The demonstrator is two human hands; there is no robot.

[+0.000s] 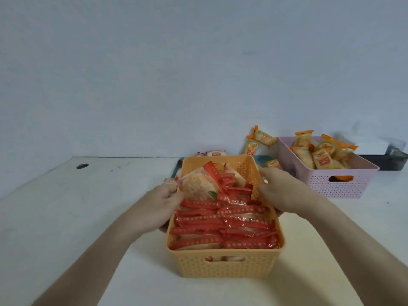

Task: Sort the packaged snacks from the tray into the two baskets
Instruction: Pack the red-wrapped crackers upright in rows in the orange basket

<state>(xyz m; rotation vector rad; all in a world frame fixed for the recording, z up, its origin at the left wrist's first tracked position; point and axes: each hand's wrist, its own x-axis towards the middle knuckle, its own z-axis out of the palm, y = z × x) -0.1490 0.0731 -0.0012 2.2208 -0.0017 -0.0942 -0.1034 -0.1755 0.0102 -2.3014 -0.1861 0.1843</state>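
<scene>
An orange basket [225, 265] stands in front of me, filled with rows of red-edged snack packets [223, 221]. My left hand [162, 203] grips its left rim and touches a red-edged packet leaning at the back of the pile. My right hand [284, 191] grips the right rim. A pink basket [337, 184] at the right holds orange-edged snack packets [320, 153]. Behind the orange basket, a teal tray [179, 166] shows only at its edges, with a few packets [216, 153] on it.
The white table [77, 217] ends at a wall behind the tray. A cable hole [82, 166] lies at the far left. Two orange-edged packets [258, 140] lean against the wall by the pink basket. A dark box [384, 161] sits at the far right.
</scene>
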